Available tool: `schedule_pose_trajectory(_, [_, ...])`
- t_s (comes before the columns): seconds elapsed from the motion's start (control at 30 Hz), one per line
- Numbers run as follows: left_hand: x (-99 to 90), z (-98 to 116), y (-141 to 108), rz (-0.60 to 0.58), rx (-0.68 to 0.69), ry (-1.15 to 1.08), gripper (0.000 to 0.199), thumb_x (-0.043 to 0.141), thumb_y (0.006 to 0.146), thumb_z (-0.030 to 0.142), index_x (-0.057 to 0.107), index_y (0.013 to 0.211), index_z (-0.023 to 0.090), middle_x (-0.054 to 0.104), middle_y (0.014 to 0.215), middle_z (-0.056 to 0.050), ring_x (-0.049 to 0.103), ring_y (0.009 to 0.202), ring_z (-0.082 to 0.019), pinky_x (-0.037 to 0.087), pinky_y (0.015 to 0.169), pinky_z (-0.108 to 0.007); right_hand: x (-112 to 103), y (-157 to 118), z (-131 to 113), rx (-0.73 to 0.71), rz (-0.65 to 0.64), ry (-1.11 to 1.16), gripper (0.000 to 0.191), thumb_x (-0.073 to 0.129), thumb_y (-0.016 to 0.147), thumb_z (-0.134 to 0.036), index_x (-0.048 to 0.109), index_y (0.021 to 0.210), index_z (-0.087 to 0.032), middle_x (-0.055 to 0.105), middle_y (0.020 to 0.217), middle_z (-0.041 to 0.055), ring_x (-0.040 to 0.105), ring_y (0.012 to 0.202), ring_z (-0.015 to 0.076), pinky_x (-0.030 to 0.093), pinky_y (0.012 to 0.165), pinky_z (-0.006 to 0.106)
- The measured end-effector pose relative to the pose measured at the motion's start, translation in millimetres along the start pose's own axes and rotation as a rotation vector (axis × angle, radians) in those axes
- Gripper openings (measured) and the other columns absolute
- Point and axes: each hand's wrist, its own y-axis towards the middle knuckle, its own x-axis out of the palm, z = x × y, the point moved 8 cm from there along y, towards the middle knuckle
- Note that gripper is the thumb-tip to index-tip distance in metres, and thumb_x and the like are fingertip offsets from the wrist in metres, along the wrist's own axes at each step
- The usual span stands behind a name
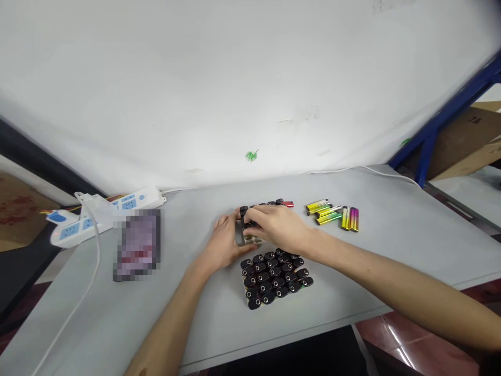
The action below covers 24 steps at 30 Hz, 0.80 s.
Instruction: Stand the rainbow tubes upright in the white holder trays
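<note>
A small pale tray (253, 240) with black-ended pieces stands on the table, partly hidden under my right hand. My left hand (225, 243) grips this tray at its left side, thumb along the near edge and fingers at the far corner. My right hand (279, 227) is over the tray, its fingers closed round a black-ended piece (244, 211) near the left end. Nearer to me sits a second tray, filled with rows of black-ended pieces (276, 277) standing upright. A red piece (288, 204) shows just behind my right hand.
Several shiny yellow, green and purple sticks with black ends (331, 213) lie to the right. At the left are a white power strip (133, 201) with cables and a blurred flat item (138, 245). A white wall (250, 94) borders the table's back.
</note>
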Motion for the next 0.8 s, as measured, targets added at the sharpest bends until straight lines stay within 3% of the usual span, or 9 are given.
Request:
schedule_pose_trajectory(0.17, [-1.7,5.1,0.0,0.003,0.026,0.012,0.077,0.077,0.073,0.053,0.042,0.137,0.026,0.058,0.129,-0.009,0.049,0.123,-0.035,0.041,0.102,-0.052,-11.7,-1.9,3.9,0.043,0.056,-0.023,0.014,0.063,0.094,-0.032,0.066,0.092,-0.018,0.064,0.1,0.0063,0.058,0.083,0.0166,0.034,0.059,0.029])
schedule_pose_trajectory(0.3, [-1.0,4.6,1.1,-0.02,0.002,0.031,0.081,0.076,0.073,0.056,0.04,0.138,0.024,0.053,0.136,-0.011,0.045,0.128,-0.036,0.037,0.106,-0.053,-11.2,-3.3,9.5,0.102,0.017,0.17,0.012,0.071,0.089,-0.028,0.064,0.089,-0.018,0.064,0.087,0.0024,0.056,0.074,0.0135,0.037,0.063,0.027])
schedule_pose_trajectory(0.43, [-0.3,3.8,1.3,-0.026,0.008,0.033,0.078,0.075,0.074,0.057,0.042,0.136,0.023,0.054,0.134,-0.012,0.043,0.128,-0.036,0.036,0.107,-0.052,-5.9,-2.9,8.7,0.039,0.046,0.321,0.012,0.066,0.092,-0.024,0.061,0.083,-0.018,0.063,0.083,0.0004,0.053,0.07,0.0113,0.04,0.066,0.026])
schedule_pose_trajectory(0.6, [0.5,-0.4,1.3,-0.02,-0.016,0.057,0.073,0.074,0.074,0.059,0.046,0.131,0.022,0.056,0.125,-0.01,0.047,0.121,-0.035,0.039,0.103,-0.052,-3.3,0.5,6.7,-0.062,0.1,0.272,0.013,0.06,0.096,-0.024,0.061,0.083,-0.018,0.064,0.086,0.0039,0.055,0.08,0.0155,0.043,0.073,0.029])
schedule_pose_trajectory(0.8, [-1.4,3.6,3.1,-0.004,0.024,0.063,0.073,0.075,0.074,0.058,0.045,0.131,0.024,0.059,0.122,-0.009,0.049,0.118,-0.034,0.04,0.101,-0.052,-6.0,3.4,3.1,-0.049,0.043,0.274,0.013,0.064,0.091,-0.023,0.061,0.079,-0.02,0.063,0.081,0.0021,0.054,0.084,0.0174,0.042,0.073,0.029])
